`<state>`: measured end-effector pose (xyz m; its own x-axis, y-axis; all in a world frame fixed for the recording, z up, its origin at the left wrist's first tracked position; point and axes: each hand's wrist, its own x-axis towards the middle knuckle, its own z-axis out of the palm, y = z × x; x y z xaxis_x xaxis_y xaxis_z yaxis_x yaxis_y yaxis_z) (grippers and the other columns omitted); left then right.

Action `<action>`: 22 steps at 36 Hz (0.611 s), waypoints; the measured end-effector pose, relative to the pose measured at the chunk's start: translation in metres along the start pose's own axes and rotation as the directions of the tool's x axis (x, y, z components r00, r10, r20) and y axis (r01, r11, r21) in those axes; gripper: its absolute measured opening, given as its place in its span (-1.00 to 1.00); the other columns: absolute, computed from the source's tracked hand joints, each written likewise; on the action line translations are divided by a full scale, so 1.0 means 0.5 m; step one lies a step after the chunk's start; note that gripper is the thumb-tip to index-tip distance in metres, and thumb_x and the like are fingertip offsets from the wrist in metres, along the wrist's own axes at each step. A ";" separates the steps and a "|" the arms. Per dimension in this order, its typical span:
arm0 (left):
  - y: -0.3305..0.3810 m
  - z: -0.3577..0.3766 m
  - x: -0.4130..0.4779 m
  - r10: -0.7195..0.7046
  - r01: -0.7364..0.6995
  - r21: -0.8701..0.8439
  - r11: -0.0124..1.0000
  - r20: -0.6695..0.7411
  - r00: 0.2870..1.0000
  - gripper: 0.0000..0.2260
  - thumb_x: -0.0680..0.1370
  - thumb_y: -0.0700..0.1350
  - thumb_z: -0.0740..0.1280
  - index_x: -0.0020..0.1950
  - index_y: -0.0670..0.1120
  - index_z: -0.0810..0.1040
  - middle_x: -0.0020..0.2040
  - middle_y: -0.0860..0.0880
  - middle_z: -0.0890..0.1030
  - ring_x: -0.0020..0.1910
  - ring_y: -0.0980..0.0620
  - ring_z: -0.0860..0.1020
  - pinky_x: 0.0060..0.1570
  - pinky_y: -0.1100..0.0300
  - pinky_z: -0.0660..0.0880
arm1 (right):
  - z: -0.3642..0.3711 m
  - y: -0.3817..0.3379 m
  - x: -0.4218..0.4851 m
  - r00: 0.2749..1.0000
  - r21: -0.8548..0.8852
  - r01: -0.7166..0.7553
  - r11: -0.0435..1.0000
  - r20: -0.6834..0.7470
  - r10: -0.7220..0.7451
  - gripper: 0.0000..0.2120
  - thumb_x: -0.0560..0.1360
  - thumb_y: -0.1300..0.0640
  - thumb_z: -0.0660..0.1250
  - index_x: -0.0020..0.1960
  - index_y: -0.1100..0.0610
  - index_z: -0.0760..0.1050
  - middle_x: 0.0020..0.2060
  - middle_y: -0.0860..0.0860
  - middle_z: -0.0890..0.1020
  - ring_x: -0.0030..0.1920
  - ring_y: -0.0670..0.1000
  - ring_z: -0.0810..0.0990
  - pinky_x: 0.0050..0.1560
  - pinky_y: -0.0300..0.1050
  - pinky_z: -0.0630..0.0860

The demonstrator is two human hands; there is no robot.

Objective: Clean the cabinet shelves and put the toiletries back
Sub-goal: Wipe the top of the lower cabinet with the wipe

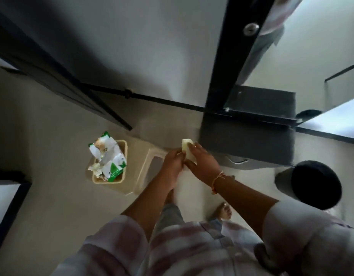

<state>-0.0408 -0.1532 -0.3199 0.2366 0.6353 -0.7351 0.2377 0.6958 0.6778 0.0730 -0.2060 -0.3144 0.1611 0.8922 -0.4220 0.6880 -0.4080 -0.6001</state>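
Above pale floor (52, 196), stuffed bin (107, 181), yellow cloth (186, 146)

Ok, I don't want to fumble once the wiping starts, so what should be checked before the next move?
1. Cloth held by left hand and right hand: ok.
2. Cloth folded flat for wiping: cannot tell, blurred.
3. Room left in the bin: not ok, packets heap above its rim.
4. Shelves emptied: cannot tell, none in view.
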 end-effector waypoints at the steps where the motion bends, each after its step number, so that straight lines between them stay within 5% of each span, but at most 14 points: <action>1: -0.003 0.042 -0.009 -0.032 0.037 -0.060 0.998 0.073 0.997 -0.76 0.64 -0.12 0.17 0.23 -0.09 0.55 0.11 -0.14 0.64 0.06 -0.05 0.62 0.04 0.08 0.56 | -0.017 0.033 -0.017 1.000 -0.007 -0.013 1.000 -0.005 0.013 -0.38 0.58 -0.05 0.25 0.56 0.05 0.11 0.56 0.07 0.12 0.44 0.12 0.34 0.35 -0.06 0.36; 4: -0.021 0.155 -0.020 -0.080 0.120 -0.132 0.984 0.276 0.958 -0.74 0.66 -0.13 0.15 0.26 -0.10 0.56 0.15 -0.14 0.64 0.13 -0.05 0.61 0.10 0.07 0.56 | -0.061 0.134 -0.063 0.998 0.001 -0.045 0.999 -0.046 0.045 -0.43 0.59 0.04 0.26 0.55 0.05 0.17 0.56 0.04 0.14 0.47 0.09 0.31 0.42 -0.12 0.27; 9: -0.051 0.304 0.000 -0.076 -0.019 0.310 0.950 0.293 0.953 -0.78 0.64 -0.13 0.20 0.21 0.01 0.56 0.18 -0.05 0.62 0.12 0.03 0.58 0.17 0.11 0.52 | -0.106 0.296 -0.117 0.958 0.017 -0.196 0.980 -0.209 0.195 -0.57 0.59 0.20 0.24 0.46 0.06 0.36 0.44 0.04 0.40 0.40 0.04 0.42 0.41 -0.24 0.23; 13: -0.059 0.375 0.051 0.141 -0.330 0.775 0.539 0.303 0.942 -0.66 0.59 -0.04 0.29 0.37 0.06 0.45 0.33 -0.02 0.51 0.26 -0.02 0.50 0.28 0.03 0.45 | -0.127 0.422 -0.143 0.871 -0.029 -0.343 0.939 -0.384 0.306 -0.60 0.55 0.29 0.25 0.38 0.11 0.44 0.32 0.07 0.52 0.29 0.15 0.50 0.29 0.01 0.46; 18: -0.042 0.427 0.139 0.205 -0.488 0.872 0.036 0.472 0.857 -0.36 0.57 -0.08 0.35 0.57 0.03 0.11 0.59 -0.10 0.03 0.55 -0.17 0.03 0.51 0.01 0.07 | -0.147 0.537 -0.136 0.781 -0.110 -0.499 0.859 -0.488 0.391 -0.50 0.56 0.33 0.13 0.48 0.09 0.29 0.45 0.12 0.37 0.44 0.19 0.33 0.38 0.05 0.38; 22: -0.026 0.453 0.187 0.165 -0.470 0.860 -0.197 0.502 0.849 -0.25 0.54 0.01 0.37 0.58 0.14 -0.04 0.60 -0.03 -0.10 0.55 -0.21 -0.11 0.49 -0.08 0.10 | -0.109 0.567 -0.117 0.790 -0.170 -0.536 0.827 -0.446 0.420 -0.47 0.60 0.15 0.10 0.54 0.20 0.14 0.53 0.24 0.16 0.52 0.27 0.12 0.48 0.15 0.26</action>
<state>0.1916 -0.1788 -0.3944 0.7127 0.4865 -0.5053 0.6526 -0.7240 0.2234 0.2970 -0.3633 -0.4228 0.7319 0.6199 -0.2829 0.6028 -0.7826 -0.1552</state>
